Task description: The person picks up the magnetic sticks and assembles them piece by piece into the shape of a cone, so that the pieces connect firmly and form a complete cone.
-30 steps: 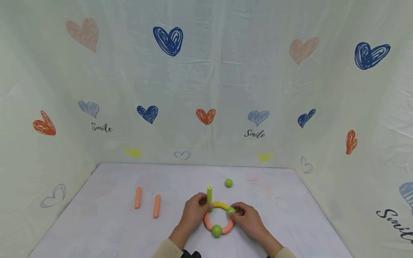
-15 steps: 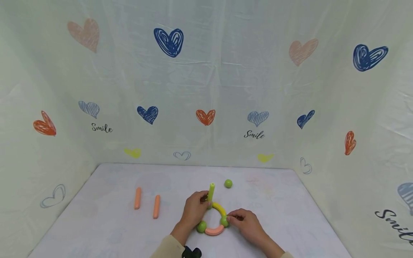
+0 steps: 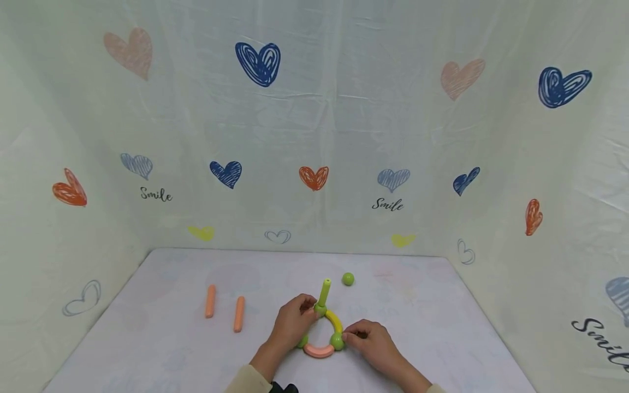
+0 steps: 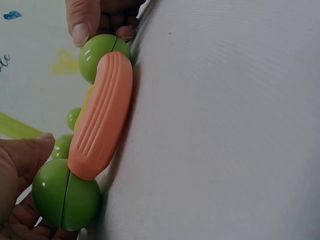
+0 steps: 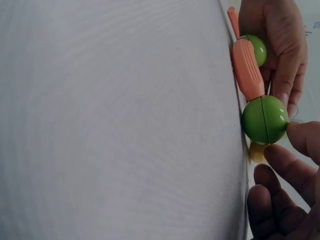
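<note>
A ring of green balls joined by curved sticks lies on the table. In the head view, my left hand (image 3: 291, 321) pinches its far green ball (image 3: 320, 310), from which a light-green straight stick (image 3: 325, 292) rises, tilted right. My right hand (image 3: 374, 345) holds the right green ball (image 3: 337, 341) between thumb and index finger. A yellow curved stick (image 3: 334, 321) links these two balls. The salmon curved stick (image 4: 102, 115) at the near side runs to the left green ball (image 4: 65, 195), partly covered by my left hand. That hand also hides the ring's left side.
A loose green ball (image 3: 348, 279) lies beyond the ring. Two salmon straight sticks (image 3: 210, 301) lie apart on the left of the white table (image 3: 162, 327). A pale curtain (image 3: 314, 109) printed with hearts encloses the back and sides.
The ring has turned clockwise: its right ball came nearer and the near ball moved left. My right hand moved slightly nearer and left with it. The upright stick now leans right.
</note>
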A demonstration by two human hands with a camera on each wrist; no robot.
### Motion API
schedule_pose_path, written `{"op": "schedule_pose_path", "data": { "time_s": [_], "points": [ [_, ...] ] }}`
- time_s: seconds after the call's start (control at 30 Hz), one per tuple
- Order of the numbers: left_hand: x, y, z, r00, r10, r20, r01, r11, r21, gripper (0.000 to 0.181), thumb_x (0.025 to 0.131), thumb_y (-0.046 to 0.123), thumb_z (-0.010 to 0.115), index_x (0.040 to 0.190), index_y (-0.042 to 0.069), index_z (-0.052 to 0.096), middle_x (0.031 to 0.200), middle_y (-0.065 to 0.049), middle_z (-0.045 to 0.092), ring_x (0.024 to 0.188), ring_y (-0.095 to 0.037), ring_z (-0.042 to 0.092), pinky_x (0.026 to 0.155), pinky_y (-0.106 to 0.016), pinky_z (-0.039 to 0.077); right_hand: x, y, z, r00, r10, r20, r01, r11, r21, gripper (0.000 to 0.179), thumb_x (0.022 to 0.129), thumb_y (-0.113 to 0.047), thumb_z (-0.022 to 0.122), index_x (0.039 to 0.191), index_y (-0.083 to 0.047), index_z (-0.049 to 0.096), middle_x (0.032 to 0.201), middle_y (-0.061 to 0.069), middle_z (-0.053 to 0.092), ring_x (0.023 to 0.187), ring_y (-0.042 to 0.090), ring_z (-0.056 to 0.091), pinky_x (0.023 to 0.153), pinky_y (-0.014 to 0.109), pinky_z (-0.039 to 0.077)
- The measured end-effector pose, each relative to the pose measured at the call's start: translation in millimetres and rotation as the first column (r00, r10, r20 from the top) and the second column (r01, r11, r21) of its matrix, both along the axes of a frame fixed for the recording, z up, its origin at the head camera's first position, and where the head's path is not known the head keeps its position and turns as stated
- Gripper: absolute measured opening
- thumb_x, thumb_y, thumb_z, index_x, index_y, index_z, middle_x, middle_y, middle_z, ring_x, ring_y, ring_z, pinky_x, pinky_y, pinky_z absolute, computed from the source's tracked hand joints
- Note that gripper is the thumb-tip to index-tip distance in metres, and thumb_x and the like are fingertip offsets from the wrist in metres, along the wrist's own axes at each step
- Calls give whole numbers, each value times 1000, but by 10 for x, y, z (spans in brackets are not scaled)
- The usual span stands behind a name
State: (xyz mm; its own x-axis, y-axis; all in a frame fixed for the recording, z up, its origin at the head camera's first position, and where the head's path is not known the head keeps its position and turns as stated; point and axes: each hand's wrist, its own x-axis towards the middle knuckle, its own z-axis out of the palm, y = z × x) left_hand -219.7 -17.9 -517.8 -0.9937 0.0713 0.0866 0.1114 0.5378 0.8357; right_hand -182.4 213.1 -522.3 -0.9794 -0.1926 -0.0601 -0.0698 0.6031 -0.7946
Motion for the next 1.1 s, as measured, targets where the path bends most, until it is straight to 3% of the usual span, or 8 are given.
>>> {"op": "schedule_pose_path", "data": {
  "time_s": [0.2, 0.37, 0.57, 0.73, 0.87, 1.0, 1.1],
  "points": [
    [133, -173, -2, 1000, -27, 11, 28, 999, -24, 32, 91, 24, 84, 118, 13, 72, 117, -4, 71, 111, -23, 66, 94, -49, 57, 1, 0, 16, 1000, -2, 11, 2, 999, -33, 24, 93, -32, 79, 107, -13, 80, 96, -4, 72, 87, 14, 58, 72, 25, 47],
    [205, -349, 4, 1000, -21, 9, 21, 1000, -9, 28, 94, 24, 80, 118, 12, 71, 120, -4, 72, 115, -25, 66, 96, -47, 57, 5, -29, -13, 1000, 29, 4, -28, 998, -64, 29, 90, -29, 83, 114, -14, 78, 95, -4, 69, 82, 9, 59, 70, 23, 48],
    [243, -583, 63, 995, 99, -30, -100, 994, -38, 20, 95, 20, 78, 114, 17, 75, 114, 1, 72, 106, -18, 65, 90, -40, 57, 29, -74, -38, 995, 100, -26, -102, 992, -78, 29, 90, -29, 84, 115, -15, 78, 98, -4, 68, 83, 5, 58, 71, 22, 49],
    [271, -886, 101, 975, 197, -105, -206, 975, -85, 18, 97, 17, 75, 114, 13, 76, 114, -3, 74, 106, -23, 65, 90, -45, 56, 41, -104, -32, 994, 104, -38, -107, 991, -78, 28, 89, -29, 85, 112, -16, 78, 97, -3, 67, 82, 4, 58, 71, 21, 49],
    [300, -1144, 93, 953, 267, -143, -278, 958, -70, 19, 98, 12, 72, 115, 8, 75, 119, -11, 75, 109, -31, 66, 93, -51, 53, 46, -120, -36, 994, 99, -42, -102, 991, -91, 28, 89, -29, 85, 111, -15, 77, 97, -3, 67, 82, 4, 57, 71, 21, 48],
    [303, -1306, 71, 938, 306, -165, -318, 947, -53, 22, 96, 7, 72, 117, 2, 75, 121, -17, 75, 113, -36, 67, 97, -55, 52, 48, -149, -61, 995, 94, -42, -97, 992, -84, 29, 88, -31, 86, 110, -16, 76, 97, -5, 66, 82, 4, 56, 70, 21, 48],
    [292, -1360, 65, 941, 311, -132, -321, 945, -62, 27, 95, 9, 72, 120, 0, 73, 121, -20, 74, 115, -39, 65, 99, -57, 51, 50, -184, -81, 994, 101, -47, -104, 992, -71, 30, 87, -33, 87, 109, -16, 75, 97, -5, 66, 81, 4, 56, 69, 21, 47]
  ]
}}
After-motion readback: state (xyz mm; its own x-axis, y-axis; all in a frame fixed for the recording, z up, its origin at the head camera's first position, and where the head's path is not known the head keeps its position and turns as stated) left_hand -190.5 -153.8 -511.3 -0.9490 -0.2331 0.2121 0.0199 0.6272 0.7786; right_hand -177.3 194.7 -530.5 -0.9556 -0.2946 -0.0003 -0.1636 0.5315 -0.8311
